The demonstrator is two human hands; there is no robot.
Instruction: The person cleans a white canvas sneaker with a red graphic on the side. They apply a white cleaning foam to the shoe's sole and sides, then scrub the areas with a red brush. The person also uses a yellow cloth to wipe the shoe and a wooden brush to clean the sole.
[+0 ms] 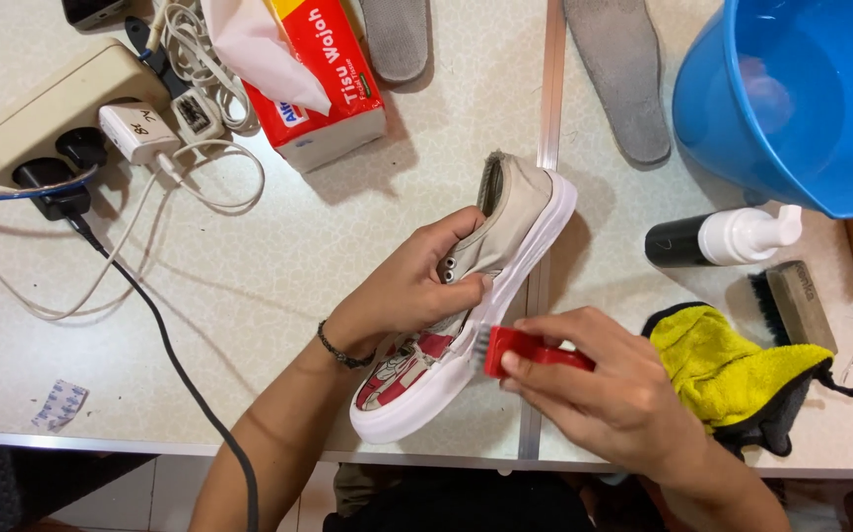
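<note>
Left hand (414, 291) grips beige shoe (505, 232) on its side; right hand (609, 389) clamps red brush (525, 350) against the sole. Red-white tissue pack (333, 94) at 11 o'clock, black-white foam bottle (717, 238) at 3.

Two bare forearms, no sleeves showing; left hand (416, 286) and right hand (609, 389) both ungloved; no rings visible on the fingers in view; nails short and unpainted. On the left wrist, a thin dark bracelet (341, 350), seemingly of small beads or braided cord, sitting snug just behind the hand; right wrist plain, nothing worn there.
</note>
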